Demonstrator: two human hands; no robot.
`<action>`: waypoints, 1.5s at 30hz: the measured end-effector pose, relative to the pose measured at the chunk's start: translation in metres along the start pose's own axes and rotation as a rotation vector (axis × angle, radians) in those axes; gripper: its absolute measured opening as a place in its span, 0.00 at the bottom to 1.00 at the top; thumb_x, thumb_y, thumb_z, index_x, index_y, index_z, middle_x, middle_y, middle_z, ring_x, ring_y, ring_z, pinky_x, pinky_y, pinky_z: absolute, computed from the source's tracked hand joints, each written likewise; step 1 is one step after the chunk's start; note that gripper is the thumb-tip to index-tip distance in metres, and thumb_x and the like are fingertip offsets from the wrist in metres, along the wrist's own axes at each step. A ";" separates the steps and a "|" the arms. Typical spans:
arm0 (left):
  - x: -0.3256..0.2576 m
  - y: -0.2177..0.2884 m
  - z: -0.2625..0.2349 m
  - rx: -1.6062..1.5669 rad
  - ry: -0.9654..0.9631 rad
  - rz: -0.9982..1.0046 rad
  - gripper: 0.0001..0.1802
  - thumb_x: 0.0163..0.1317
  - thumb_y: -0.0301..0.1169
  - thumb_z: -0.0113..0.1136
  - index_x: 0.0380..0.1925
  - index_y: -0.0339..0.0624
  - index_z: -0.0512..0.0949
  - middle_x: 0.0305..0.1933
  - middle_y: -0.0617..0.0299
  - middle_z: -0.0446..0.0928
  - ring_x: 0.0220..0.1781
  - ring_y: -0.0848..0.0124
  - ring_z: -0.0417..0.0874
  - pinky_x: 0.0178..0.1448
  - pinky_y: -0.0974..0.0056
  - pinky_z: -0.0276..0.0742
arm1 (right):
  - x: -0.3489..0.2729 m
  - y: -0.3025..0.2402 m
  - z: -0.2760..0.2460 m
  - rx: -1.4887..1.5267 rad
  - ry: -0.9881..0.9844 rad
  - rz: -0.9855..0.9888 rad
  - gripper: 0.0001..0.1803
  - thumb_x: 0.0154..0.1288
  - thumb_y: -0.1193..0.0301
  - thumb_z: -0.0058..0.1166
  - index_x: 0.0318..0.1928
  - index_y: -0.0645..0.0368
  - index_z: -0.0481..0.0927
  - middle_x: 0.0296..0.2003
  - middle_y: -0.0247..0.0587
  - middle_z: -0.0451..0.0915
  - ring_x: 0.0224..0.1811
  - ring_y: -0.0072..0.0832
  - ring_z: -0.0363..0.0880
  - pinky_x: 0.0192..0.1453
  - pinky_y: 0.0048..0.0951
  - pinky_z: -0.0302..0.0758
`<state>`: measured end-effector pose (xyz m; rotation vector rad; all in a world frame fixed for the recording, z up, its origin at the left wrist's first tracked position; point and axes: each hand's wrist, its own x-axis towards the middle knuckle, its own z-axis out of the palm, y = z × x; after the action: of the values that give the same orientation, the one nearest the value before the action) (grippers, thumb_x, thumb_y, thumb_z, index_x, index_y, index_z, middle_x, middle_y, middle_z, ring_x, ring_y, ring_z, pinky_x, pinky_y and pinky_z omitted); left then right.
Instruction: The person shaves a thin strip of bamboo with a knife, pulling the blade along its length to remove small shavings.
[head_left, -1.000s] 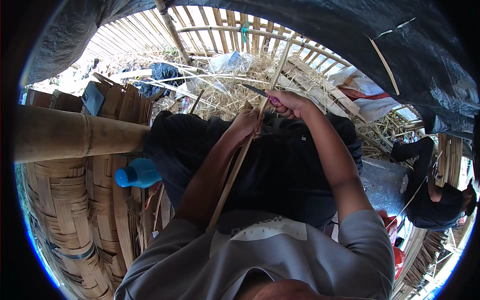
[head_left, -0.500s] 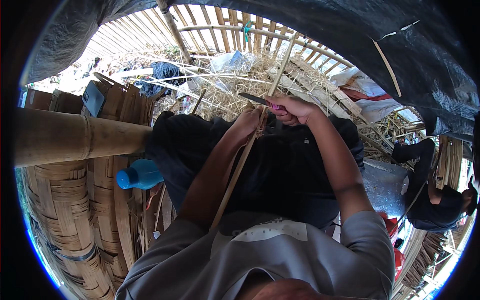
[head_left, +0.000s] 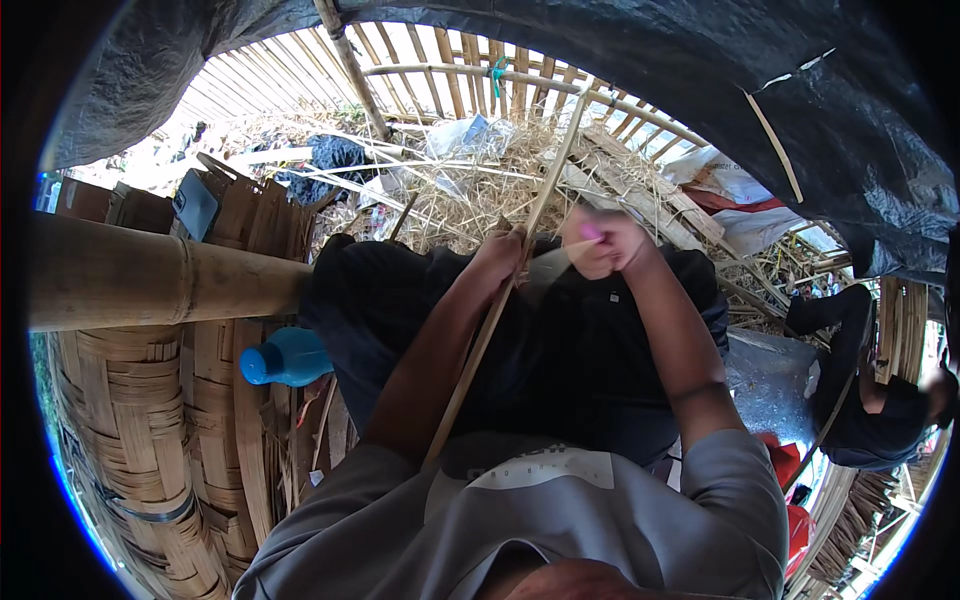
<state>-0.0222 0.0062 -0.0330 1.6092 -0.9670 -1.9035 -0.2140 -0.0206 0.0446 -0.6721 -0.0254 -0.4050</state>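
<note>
1. Shaded shelter under a dark plastic tarp [head_left: 780,80]; bright daylight at the far side.
2. Nearest: grey T-shirt [head_left: 640,515], then black trousers [head_left: 590,350] across the lap.
3. Split-bamboo strip [head_left: 486,335] lies over the lap, passing through the left hand [head_left: 497,258]. Its long axis runs from the left front of the shirt, outward and leaning to the right; the far end points toward the straw. Contact of the near end with the shirt: cannot tell.
4. Grip, left: fingers wrapped around the strip near its middle.
5. Grip, right: right hand [head_left: 606,245] fisted around the pink-handled knife [head_left: 592,233]. Motion blur; blade direction and contact with the strip cannot be read.
6. Change: half a second ago the right hand sits just beside the left, with the blade clear over the strip; now it is farther right and nearer the body, a gap between the hands. Strip angle nearly unchanged. Judgement: a knife stroke on the strip is under way or just finishing, with the left hand steadying the work.
7. Left side: blue bottle [head_left: 295,357], thick bamboo pole [head_left: 110,270].
8. Beyond: loose straw [head_left: 510,165], then the bamboo slat fence [head_left: 447,80].
</note>
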 end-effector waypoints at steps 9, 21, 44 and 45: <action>0.018 -0.010 -0.002 0.007 0.037 -0.001 0.22 0.73 0.45 0.40 0.30 0.38 0.73 0.17 0.60 0.70 0.13 0.69 0.70 0.19 0.63 0.71 | -0.040 -0.037 -0.042 -0.313 1.088 0.008 0.35 0.69 0.35 0.30 0.22 0.53 0.64 0.11 0.23 0.52 0.08 0.16 0.45 0.12 0.21 0.45; 0.004 -0.008 0.005 0.003 0.032 -0.009 0.23 0.73 0.46 0.39 0.31 0.41 0.74 0.17 0.63 0.68 0.15 0.72 0.69 0.21 0.64 0.72 | -0.046 -0.015 -0.111 -0.964 1.469 0.106 0.21 0.74 0.52 0.41 0.36 0.58 0.72 0.16 0.25 0.60 0.13 0.16 0.56 0.15 0.23 0.57; 0.009 -0.012 0.007 0.124 0.103 0.126 0.29 0.74 0.45 0.39 0.19 0.37 0.73 0.11 0.60 0.70 0.11 0.69 0.73 0.18 0.63 0.69 | -0.018 0.006 -0.175 -1.329 1.374 0.566 0.28 0.68 0.52 0.46 0.33 0.70 0.80 0.25 0.57 0.80 0.29 0.44 0.81 0.38 0.44 0.73; 0.008 -0.011 0.008 0.115 0.082 0.113 0.29 0.74 0.45 0.39 0.19 0.37 0.73 0.11 0.60 0.70 0.11 0.69 0.73 0.18 0.63 0.69 | -0.020 0.009 -0.172 -1.319 1.345 0.580 0.29 0.68 0.52 0.46 0.33 0.71 0.80 0.24 0.57 0.80 0.28 0.43 0.81 0.37 0.44 0.73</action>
<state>-0.0304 0.0089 -0.0464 1.6468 -1.1258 -1.7212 -0.2474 -0.1123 -0.0986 -1.4970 1.8082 -0.1931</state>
